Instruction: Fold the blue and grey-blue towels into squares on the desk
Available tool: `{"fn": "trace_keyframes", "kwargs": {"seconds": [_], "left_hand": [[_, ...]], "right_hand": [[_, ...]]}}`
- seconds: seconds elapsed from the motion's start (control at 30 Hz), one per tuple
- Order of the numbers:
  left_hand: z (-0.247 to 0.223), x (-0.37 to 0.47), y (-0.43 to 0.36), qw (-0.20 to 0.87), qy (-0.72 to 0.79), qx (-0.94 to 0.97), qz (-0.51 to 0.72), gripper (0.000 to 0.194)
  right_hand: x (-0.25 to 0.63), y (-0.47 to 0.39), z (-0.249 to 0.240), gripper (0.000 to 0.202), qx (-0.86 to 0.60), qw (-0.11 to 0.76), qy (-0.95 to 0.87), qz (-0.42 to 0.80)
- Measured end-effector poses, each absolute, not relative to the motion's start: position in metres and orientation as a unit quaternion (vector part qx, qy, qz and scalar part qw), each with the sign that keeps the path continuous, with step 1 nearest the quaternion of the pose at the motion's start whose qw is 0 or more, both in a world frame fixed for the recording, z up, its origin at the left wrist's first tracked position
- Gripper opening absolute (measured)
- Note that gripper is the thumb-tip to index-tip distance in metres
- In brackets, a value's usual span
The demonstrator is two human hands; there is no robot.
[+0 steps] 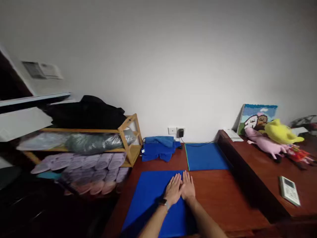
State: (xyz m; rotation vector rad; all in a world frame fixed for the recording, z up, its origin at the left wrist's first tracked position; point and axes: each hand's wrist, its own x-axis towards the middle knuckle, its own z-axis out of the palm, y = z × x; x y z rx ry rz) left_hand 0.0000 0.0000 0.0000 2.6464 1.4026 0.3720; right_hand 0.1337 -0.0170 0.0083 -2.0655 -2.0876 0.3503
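A blue cloth point(146, 195) lies spread flat on the reddish-brown wooden table point(218, 195). My left hand point(173, 189), with a watch point(163, 202) at its wrist, rests palm down on the cloth with fingers extended. Beside it, at the cloth's right edge, my right hand point(188, 186) also lies flat, fingers stretched away from me. The two hands touch near the thumbs, and neither grips anything. Just beyond them sits a heap of folded blue cloths point(158, 150). To its right, another flat blue cloth point(206, 157) with a green edge lies against the wall.
On the left, a wooden rack point(128, 145) holds slippers point(86, 168), plastic-wrapped bundles and a black bag point(91, 112). A raised surface at right carries plush toys point(279, 132), a picture point(257, 115) and a white remote control point(289, 190). A black plug point(181, 133) sits in the wall socket.
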Motion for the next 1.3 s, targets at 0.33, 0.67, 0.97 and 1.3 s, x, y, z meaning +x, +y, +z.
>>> {"fn": "trace_keyframes", "kwargs": {"seconds": [0.33, 0.67, 0.97, 1.3], "left_hand": [[-0.003, -0.133, 0.004, 0.028, 0.619, 0.778, 0.107, 0.077], [0.012, -0.179, -0.024, 0.006, 0.635, 0.765, 0.107, 0.077], [0.007, -0.022, -0.064, 0.052, 0.456, 0.872, 0.172, 0.066], [0.001, -0.061, -0.055, 0.062, 0.508, 0.849, 0.129, 0.068]], "right_hand": [[0.127, -0.018, 0.02, 0.065, -0.739, 0.093, -0.657, 0.116], [0.126, -0.038, 0.034, 0.065, -0.741, 0.088, -0.654, 0.124], [0.12, -0.091, -0.005, 0.064, -0.724, 0.088, -0.678, 0.088], [0.117, -0.089, 0.011, 0.066, -0.739, 0.106, -0.656, 0.108]]}}
